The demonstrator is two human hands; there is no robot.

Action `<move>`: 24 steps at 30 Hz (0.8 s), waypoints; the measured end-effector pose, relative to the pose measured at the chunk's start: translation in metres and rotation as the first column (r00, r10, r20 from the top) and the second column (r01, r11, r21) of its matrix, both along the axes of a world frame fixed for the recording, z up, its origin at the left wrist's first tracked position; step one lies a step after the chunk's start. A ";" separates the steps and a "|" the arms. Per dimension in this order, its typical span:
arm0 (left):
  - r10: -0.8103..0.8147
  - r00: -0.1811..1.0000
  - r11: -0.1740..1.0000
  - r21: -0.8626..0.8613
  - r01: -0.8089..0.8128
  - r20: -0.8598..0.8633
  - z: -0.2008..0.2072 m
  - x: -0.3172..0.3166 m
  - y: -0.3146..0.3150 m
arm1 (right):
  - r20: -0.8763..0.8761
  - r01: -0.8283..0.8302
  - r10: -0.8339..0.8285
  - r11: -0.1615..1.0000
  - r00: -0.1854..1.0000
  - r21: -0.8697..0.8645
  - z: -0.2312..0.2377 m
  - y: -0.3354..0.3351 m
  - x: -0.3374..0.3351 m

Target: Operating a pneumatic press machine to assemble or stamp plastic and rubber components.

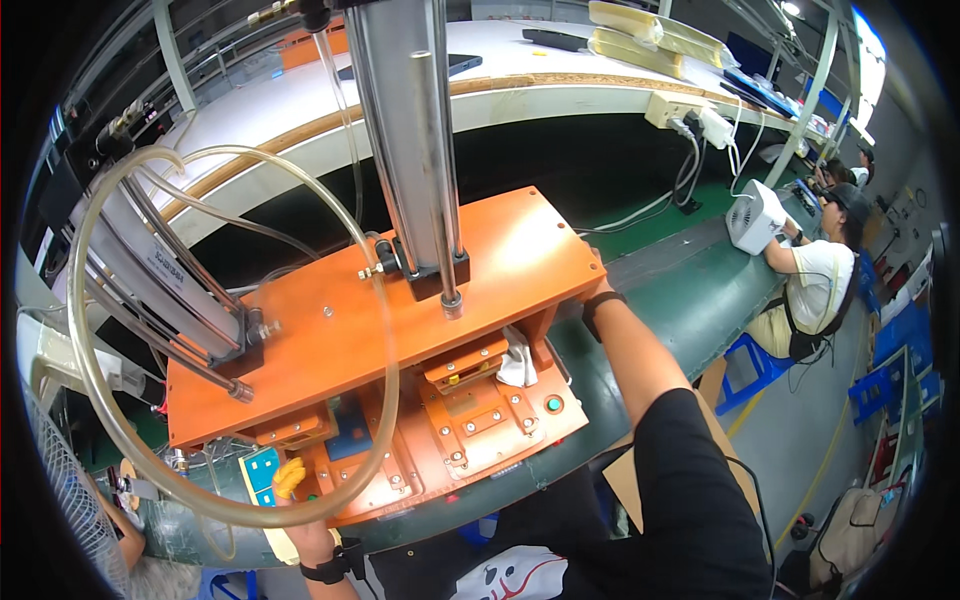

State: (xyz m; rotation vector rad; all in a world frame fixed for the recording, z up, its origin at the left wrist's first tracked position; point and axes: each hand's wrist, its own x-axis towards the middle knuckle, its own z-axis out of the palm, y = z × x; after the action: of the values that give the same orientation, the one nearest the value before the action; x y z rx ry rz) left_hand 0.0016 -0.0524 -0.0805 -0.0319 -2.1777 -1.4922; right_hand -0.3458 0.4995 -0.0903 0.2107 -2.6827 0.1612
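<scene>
My left hand (291, 482), its fingers in yellow covers, is at the front left corner of an orange press (480, 270). The fingers are curled together; what they hold, if anything, is hidden. Beside them lies a teal-blue panel (262, 474) with pale lines, and a green button partly shows. My right hand (597, 287) reaches to the right end of the press's top plate, its fingers mostly hidden behind it. Below the plate are two fixture stations; a blue piece (349, 432) lies in the left one. A green button (554, 404) sits at the base's right corner.
Two air cylinders (405, 140) rise from the plate, and a clear hose (85, 330) loops in front. White cloth (516, 358) hangs at the right post. A green conveyor belt (690, 290) runs under the press. Rightward, a seated person (825, 265) is beside a white fan (756, 218).
</scene>
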 end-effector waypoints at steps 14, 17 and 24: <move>-0.081 0.983 0.994 0.055 0.091 -0.163 0.029 -0.007 0.014 | -0.039 -0.126 0.321 0.255 0.946 -0.959 0.218 -0.014 0.354; -0.049 0.981 0.996 0.061 0.062 -0.190 0.025 -0.001 0.008 | -0.026 -0.185 0.516 0.260 0.856 -0.948 0.235 -0.074 0.384; 0.362 0.932 0.844 0.417 -0.338 0.023 -0.011 0.038 -0.057 | -0.055 -0.930 0.970 0.208 0.235 -0.302 0.209 -0.222 0.343</move>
State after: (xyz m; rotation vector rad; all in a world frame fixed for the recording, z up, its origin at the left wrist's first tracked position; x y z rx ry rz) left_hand 0.0396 -0.1091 -0.0920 0.4417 -1.6631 -1.6708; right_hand -0.0033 0.2771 0.1187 1.8615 -2.1371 0.9585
